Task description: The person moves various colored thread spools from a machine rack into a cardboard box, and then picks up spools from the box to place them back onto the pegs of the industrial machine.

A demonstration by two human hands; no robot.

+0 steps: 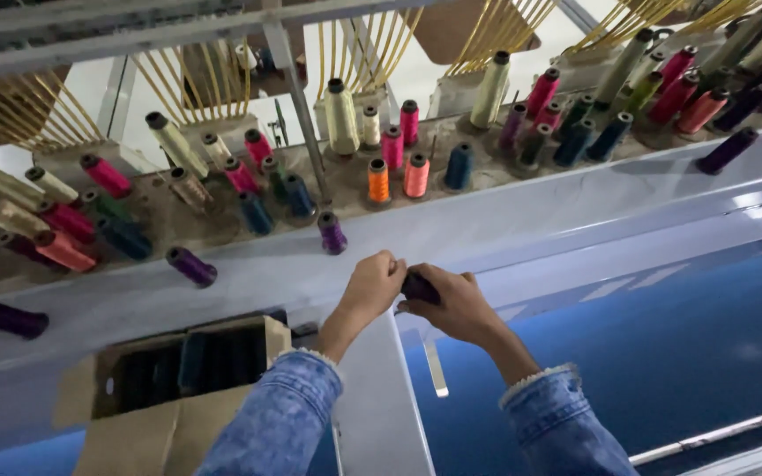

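Both hands meet over a dark purple spool at the edge of the machine's pale shelf.

We see the right hand (456, 304) clasped around a dark purple thread spool (418, 288), while the left hand (372, 286) pinches at the spool's near end with its fingertips, touching it. Both sleeves are pale washed denim. The spool sits just above the grey shelf (522, 225), near the middle of the view. Just beyond the hands, a purple cone (332, 233) stands on the shelf, with orange spools (379, 181) behind it amid rows of pink, cream, blue and green ones. Lower left, an open cardboard box (169, 397) holds dark spools. To the right lies blue fabric (663, 344).
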